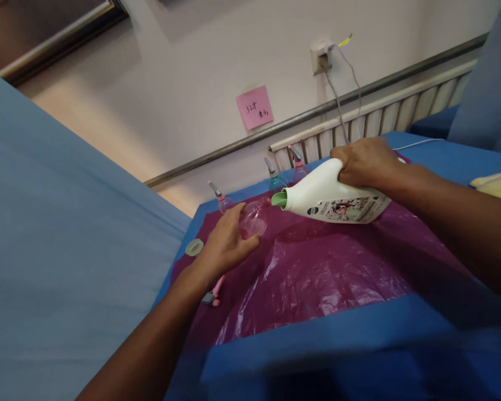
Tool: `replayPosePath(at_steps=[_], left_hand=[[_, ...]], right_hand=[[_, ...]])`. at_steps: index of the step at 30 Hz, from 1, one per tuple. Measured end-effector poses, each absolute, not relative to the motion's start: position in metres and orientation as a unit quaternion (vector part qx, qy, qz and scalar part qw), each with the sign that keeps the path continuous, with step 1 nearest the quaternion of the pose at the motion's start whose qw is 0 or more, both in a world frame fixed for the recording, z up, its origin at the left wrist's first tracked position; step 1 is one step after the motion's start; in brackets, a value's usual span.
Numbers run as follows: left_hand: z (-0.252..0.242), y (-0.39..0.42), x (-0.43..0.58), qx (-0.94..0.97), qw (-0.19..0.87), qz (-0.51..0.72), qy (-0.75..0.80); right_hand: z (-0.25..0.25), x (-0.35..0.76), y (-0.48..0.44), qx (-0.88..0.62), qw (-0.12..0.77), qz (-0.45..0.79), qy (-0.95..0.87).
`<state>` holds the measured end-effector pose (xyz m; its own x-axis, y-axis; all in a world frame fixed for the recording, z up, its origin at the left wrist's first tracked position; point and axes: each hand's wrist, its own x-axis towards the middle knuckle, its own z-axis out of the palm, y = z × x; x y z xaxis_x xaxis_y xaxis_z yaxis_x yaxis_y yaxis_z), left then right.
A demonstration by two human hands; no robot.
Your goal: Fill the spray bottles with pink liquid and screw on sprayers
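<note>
My right hand point(365, 161) grips the handle of a white detergent jug point(317, 186), which is tipped over to the left. The jug's green spout point(279, 199) is at the mouth of a clear pinkish spray bottle without its head point(254, 218). My left hand point(229, 239) holds that bottle from the left, thumb in front, and the bottle leans toward the jug. Whether liquid is flowing I cannot make out. Below my left wrist lies a pink and grey spray head point(214, 292). A pale green ring-shaped cap point(194, 247) is left of my left hand.
Behind stand a pink-topped spray bottle point(222, 200), a teal spray bottle point(276, 179) and a purplish spray bottle point(299, 167). A purple plastic sheet point(317, 273) covers part of the blue surface point(317, 334). A blue curtain point(67, 250) hangs left; a socket point(320, 58) with cords is on the wall.
</note>
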<state>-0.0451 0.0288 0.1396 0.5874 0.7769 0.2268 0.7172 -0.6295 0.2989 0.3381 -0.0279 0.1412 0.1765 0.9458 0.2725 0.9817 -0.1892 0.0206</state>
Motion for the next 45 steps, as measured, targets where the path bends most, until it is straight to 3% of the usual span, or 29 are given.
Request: replayPosePath(at_steps=[13, 24, 45], left_hand=[[0.171, 0.025, -0.041, 0.919, 0.036, 0.076, 0.384], [0.190, 0.026, -0.035, 0.923, -0.037, 0.016, 0.382], [0.202, 0.030, -0.035, 0.931, -0.055, -0.042, 0.357]], right_hand=[[0.138, 0.336, -0.025, -0.750, 0.126, -0.090, -0.643], [0.142, 0.331, -0.024, -0.743, 0.106, -0.097, -0.653], [0.140, 0.322, -0.018, -0.726, 0.109, -0.088, -0.673]])
